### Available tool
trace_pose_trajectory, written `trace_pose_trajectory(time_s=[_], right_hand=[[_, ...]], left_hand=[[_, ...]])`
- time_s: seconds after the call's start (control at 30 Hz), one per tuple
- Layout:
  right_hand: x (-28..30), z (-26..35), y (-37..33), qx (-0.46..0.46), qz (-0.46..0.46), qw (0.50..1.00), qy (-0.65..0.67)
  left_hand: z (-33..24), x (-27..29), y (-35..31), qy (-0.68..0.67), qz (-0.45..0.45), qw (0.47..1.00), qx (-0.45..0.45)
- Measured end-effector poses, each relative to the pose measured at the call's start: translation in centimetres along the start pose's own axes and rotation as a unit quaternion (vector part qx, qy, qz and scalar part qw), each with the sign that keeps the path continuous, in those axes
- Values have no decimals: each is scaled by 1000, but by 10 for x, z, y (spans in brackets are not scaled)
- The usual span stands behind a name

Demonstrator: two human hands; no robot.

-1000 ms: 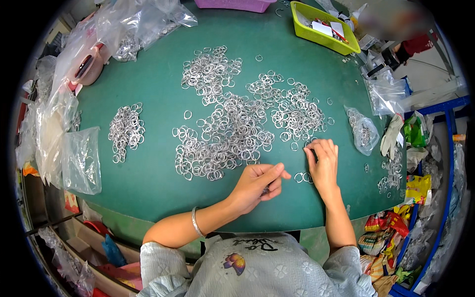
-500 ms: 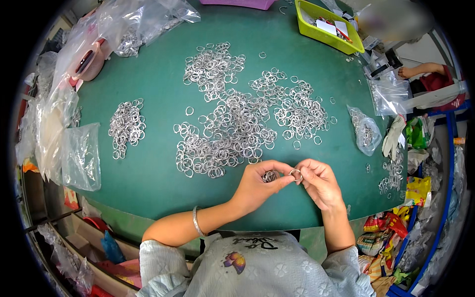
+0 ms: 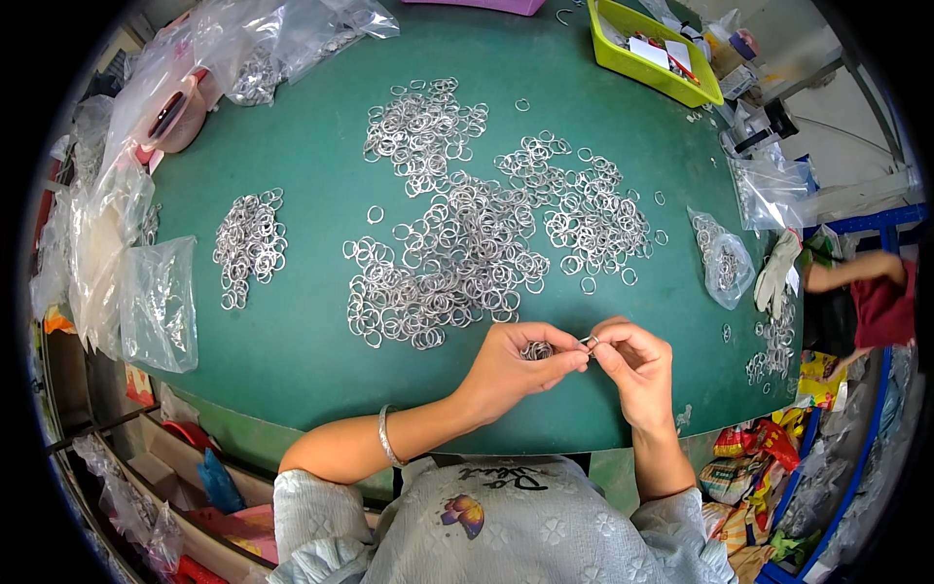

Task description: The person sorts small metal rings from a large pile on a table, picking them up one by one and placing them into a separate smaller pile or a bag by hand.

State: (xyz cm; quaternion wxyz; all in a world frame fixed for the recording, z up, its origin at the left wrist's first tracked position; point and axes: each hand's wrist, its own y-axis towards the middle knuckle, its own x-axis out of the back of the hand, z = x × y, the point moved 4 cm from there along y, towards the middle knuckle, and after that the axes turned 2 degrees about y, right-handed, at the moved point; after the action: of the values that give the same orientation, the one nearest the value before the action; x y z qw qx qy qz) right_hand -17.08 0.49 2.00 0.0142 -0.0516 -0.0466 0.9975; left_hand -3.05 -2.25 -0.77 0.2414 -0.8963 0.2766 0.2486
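Note:
My left hand (image 3: 518, 368) is closed round several metal rings (image 3: 536, 350), which show in its curled palm. Between its thumb and forefinger and those of my right hand (image 3: 634, 368), a single metal ring (image 3: 590, 343) is pinched, seen nearly edge-on. Both hands hover over the near edge of the green table (image 3: 321, 370). Just beyond them lies a large heap of silvery rings (image 3: 428, 292). A second heap of rings (image 3: 603, 224) spreads to the right of it, another pile (image 3: 423, 127) lies farther back, and a smaller pile (image 3: 250, 248) sits to the left.
Clear plastic bags (image 3: 159, 307) cover the left edge, beside a pink container (image 3: 180, 122). A yellow-green basket (image 3: 657, 73) stands at the far right. A bag of rings (image 3: 722, 258) and a white glove (image 3: 776, 273) lie on the right. Another person's arm (image 3: 856, 271) shows beyond.
The pinched ring has turned from facing upward to nearly edge-on, and my fingertips have closed nearer together. At the right, the other person has moved nearer along the table's side.

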Motion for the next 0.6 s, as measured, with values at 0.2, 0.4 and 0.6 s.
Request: trace_pose_trajectory(time_s=[0.2, 0.4, 0.6], right_hand=[[-2, 8, 0, 53, 2, 995, -80], [-3, 10, -1, 71, 6, 993, -98], [-1, 10, -2, 62, -2, 994, -93]], left_hand=[[1, -1, 0, -5, 12, 1000, 11], [-1, -2, -2, -15, 27, 999, 5], [1, -3, -1, -15, 34, 999, 9]])
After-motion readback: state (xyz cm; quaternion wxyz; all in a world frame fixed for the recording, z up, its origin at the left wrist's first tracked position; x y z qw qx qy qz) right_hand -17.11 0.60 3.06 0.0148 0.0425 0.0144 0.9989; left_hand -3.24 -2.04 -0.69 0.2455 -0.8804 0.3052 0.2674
